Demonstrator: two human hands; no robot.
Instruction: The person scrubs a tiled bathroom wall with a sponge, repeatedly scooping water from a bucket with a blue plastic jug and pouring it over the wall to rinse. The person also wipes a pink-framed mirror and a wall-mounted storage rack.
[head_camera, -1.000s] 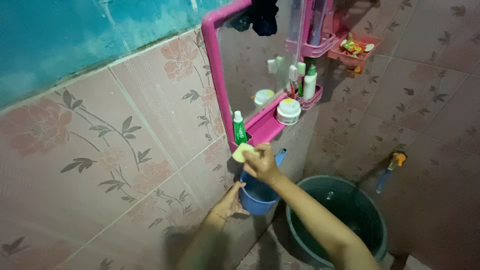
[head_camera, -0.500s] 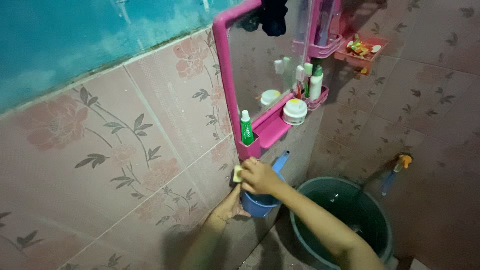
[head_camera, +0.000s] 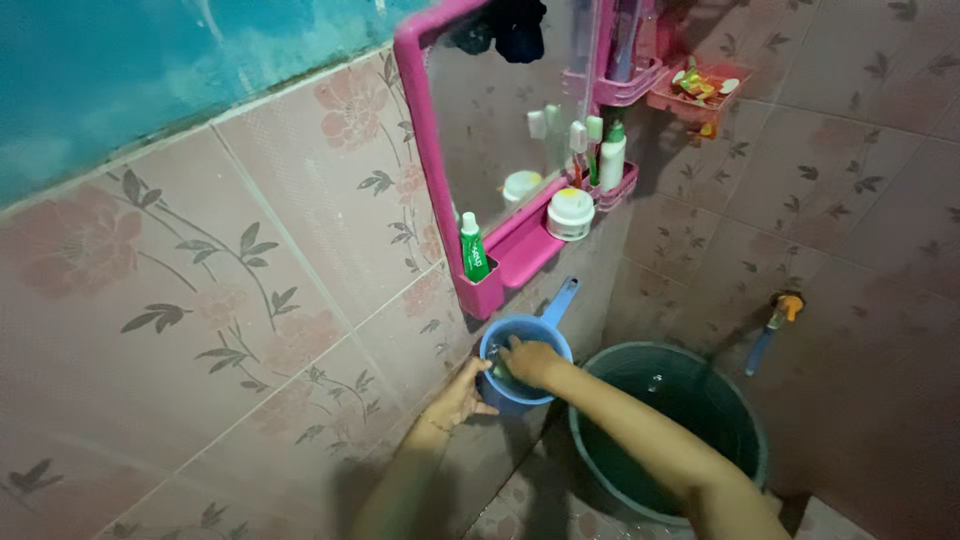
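My left hand (head_camera: 462, 393) grips a small blue dipper (head_camera: 543, 328) from its lower left side and holds it against the tiled wall. My right hand (head_camera: 530, 360) reaches down inside the dipper with its fingers curled. A bit of the pale yellow sponge (head_camera: 503, 376) shows under those fingers; most of it is hidden by the hand and the dipper's wall. The dipper's handle points up and to the right, just below the pink shelf.
A pink-framed mirror with a shelf (head_camera: 520, 255) hangs above, holding a green tube (head_camera: 472, 250), a white jar (head_camera: 570, 213) and toothbrushes. A dark green bucket (head_camera: 752, 425) with water stands at the right. A tap (head_camera: 775, 315) juts from the right wall under a pink basket (head_camera: 695, 95).
My right hand has dropped from the pink shelf's front edge, with the yellow sponge, down into the blue dipper. My left hand has kept its hold on the dipper.
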